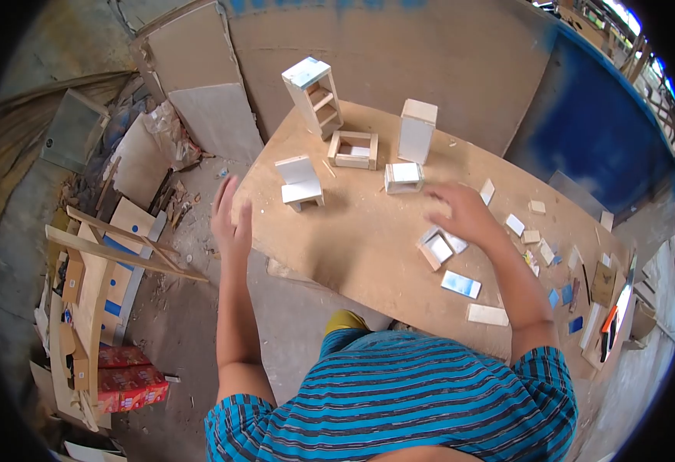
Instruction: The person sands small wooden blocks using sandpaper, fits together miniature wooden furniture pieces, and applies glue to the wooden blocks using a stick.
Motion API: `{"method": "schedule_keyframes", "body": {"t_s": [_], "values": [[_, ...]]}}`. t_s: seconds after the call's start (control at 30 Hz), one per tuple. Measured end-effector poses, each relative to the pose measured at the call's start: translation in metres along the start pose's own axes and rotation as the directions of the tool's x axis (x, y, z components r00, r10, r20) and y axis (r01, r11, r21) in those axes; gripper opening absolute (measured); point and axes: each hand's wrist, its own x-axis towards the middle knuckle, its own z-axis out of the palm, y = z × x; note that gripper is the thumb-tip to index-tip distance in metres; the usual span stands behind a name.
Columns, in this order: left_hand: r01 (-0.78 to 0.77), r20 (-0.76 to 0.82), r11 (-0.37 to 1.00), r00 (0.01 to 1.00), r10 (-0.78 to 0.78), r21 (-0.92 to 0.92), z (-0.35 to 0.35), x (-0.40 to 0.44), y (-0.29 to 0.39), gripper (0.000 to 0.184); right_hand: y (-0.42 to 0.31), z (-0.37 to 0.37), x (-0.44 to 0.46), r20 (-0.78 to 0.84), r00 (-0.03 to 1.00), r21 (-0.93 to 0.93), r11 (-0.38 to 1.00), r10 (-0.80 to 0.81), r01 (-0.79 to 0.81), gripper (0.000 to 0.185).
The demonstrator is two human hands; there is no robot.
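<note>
My left hand (232, 219) hangs at the table's left edge, fingers apart and holding nothing. Nearest to it is a small white-topped wooden chair (299, 185). My right hand (458, 212) is over the table (368, 254), fingers spread and empty, between a small white-topped stool (404, 178) and an open wooden box frame (435, 250). Farther back stand a tall shelf (314, 96) with open compartments, a low rectangular frame (353, 150) and an upright white cabinet (417, 132).
Small wood blocks and offcuts (532, 237) lie scattered on the right, with a saw (621, 300) near the edge. A blue-white piece (460, 284) and a pale strip (487, 314) lie near my right forearm. Red boxes (128, 379) and planks (125, 250) are at the lower left.
</note>
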Motion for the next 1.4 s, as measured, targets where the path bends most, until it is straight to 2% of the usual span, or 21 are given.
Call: {"method": "schedule_keyframes", "body": {"t_s": [0.13, 0.2, 0.3, 0.4, 0.43, 0.53, 0.67, 0.77, 0.97, 1.07, 1.17, 1.27, 1.37, 1.4], "values": [[-0.22, 0.12, 0.975, 0.968, 0.219, 0.0, 0.043, 0.104, -0.009, 0.044, 0.006, 0.032, 0.134, -0.035, 0.997, 0.121, 0.991, 0.067, -0.062, 0.041], [-0.26, 0.185, 0.966, 0.95, 0.253, 0.01, 0.07, 0.153, -0.017, 0.043, 0.015, 0.057, 0.19, -0.037, 0.978, 0.226, 0.955, 0.207, -0.193, 0.044], [-0.339, 0.315, 0.941, 0.892, 0.324, -0.007, 0.106, 0.21, -0.023, 0.045, 0.049, 0.101, 0.254, -0.096, 0.967, 0.057, 0.971, 0.236, -0.232, 0.047], [-0.546, 0.488, 0.822, 0.769, 0.413, 0.164, 0.132, 0.24, -0.03, 0.05, 0.071, 0.133, 0.296, 0.051, 0.933, -0.075, 0.933, 0.356, -0.351, 0.05], [-0.563, 0.51, 0.807, 0.754, 0.414, 0.179, 0.138, 0.242, -0.031, 0.052, 0.076, 0.139, 0.305, 0.115, 0.912, -0.116, 0.917, 0.393, -0.381, 0.052], [-0.585, 0.556, 0.798, 0.716, 0.422, 0.148, 0.145, 0.248, -0.039, 0.053, 0.091, 0.157, 0.325, 0.169, 0.84, -0.17, 0.855, 0.515, -0.49, 0.054], [-0.544, 0.536, 0.837, 0.725, 0.433, 0.058, 0.149, 0.252, -0.048, 0.047, 0.106, 0.165, 0.333, 0.168, 0.873, -0.333, 0.86, 0.458, -0.387, 0.043], [-0.547, 0.484, 0.837, 0.734, 0.476, 0.006, 0.155, 0.255, -0.059, 0.046, 0.105, 0.165, 0.339, 0.254, 0.79, -0.377, 0.809, 0.558, -0.45, 0.042], [-0.494, 0.463, 0.864, 0.747, 0.478, -0.096, 0.165, 0.27, -0.076, 0.042, 0.133, 0.188, 0.352, 0.376, 0.734, -0.546, 0.776, 0.565, -0.317, 0.048], [-0.414, 0.465, 0.899, 0.773, 0.431, -0.144, 0.166, 0.279, -0.086, 0.042, 0.146, 0.203, 0.358, 0.374, 0.721, -0.549, 0.766, 0.583, -0.334, 0.048], [-0.348, 0.449, 0.918, 0.801, 0.396, -0.188, 0.167, 0.289, -0.095, 0.043, 0.157, 0.218, 0.362, 0.34, 0.755, -0.545, 0.771, 0.561, -0.328, 0.046], [-0.298, 0.455, 0.936, 0.818, 0.351, -0.186, 0.17, 0.294, -0.104, 0.043, 0.154, 0.225, 0.372, 0.337, 0.677, -0.533, 0.725, 0.654, -0.435, 0.04], [-0.337, 0.448, 0.925, 0.809, 0.38, -0.176, 0.169, 0.295, -0.104, 0.043, 0.144, 0.22, 0.375, 0.376, 0.635, -0.581, 0.706, 0.675, -0.405, 0.033], [-0.362, 0.428, 0.916, 0.809, 0.402, -0.176, 0.168, 0.294, -0.102, 0.042, 0.151, 0.224, 0.375, 0.38, 0.635, -0.53, 0.721, 0.672, -0.446, 0.032]]}}
